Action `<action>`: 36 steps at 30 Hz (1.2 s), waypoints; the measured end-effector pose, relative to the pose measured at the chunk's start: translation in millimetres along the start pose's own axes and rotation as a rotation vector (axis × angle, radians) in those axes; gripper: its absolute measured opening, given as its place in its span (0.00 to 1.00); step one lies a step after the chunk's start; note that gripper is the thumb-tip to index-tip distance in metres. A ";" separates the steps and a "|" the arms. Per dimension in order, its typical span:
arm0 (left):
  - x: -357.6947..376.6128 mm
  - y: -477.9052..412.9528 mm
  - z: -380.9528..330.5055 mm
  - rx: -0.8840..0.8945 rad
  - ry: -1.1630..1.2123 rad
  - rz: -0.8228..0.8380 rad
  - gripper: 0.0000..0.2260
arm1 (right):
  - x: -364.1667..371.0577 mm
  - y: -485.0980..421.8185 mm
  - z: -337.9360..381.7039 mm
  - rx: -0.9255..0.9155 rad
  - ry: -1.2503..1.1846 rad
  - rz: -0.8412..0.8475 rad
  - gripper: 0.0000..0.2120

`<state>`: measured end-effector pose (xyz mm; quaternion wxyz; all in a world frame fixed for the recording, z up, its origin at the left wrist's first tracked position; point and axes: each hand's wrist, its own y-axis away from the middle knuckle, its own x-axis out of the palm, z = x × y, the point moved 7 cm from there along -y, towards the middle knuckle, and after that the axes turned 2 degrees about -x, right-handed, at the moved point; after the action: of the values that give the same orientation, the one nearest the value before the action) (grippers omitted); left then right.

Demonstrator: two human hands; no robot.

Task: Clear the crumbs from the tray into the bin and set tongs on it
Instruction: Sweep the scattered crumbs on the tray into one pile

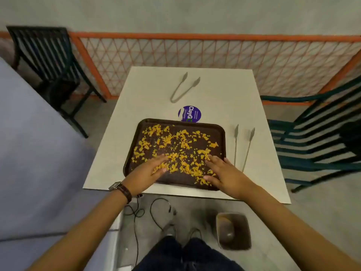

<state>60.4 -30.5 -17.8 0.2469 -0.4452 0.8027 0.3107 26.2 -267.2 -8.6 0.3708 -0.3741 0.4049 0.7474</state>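
Note:
A dark brown tray [136, 133] lies on the white table [259, 153], strewn with several yellow-orange crumbs [183, 141]. My left hand [150, 169] rests flat on the tray's near left part, fingers spread over crumbs. My right hand [222, 171] lies flat on the near right part, thumb toward the middle, also over crumbs. Neither hand holds anything. One pair of metal tongs [243, 147] lies on the table just right of the tray. A second pair of tongs [182, 88] lies at the far side of the table. A small grey bin [233, 230] stands on the floor below the table's near right edge.
A round purple sticker [190, 113] sits on the table behind the tray. Dark chairs stand at the far left [45, 57] and at the right [316, 137]. An orange mesh fence [214, 61] runs behind. Black cables [148, 214] lie on the floor by my feet. A blue-grey surface [39, 153] fills the left.

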 end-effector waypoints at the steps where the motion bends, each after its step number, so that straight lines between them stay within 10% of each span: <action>1: 4.5 2.8 2.5 -0.017 0.002 -0.007 0.22 | 9.3 -0.1 -1.2 0.009 -0.040 0.023 0.48; 8: 36.5 17.9 37.4 -0.168 0.068 -0.159 0.20 | 76.7 -6.8 -13.1 0.067 -0.149 0.016 0.30; 36: 39.1 -79.1 135.7 -0.453 0.008 -0.265 0.33 | 122.4 -54.9 -42.8 0.524 -0.429 -0.182 0.33</action>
<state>126.6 12.6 -159.2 0.1765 -0.5915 0.6482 0.4459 29.8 -252.5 -148.6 0.5961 -0.1353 0.4609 0.6434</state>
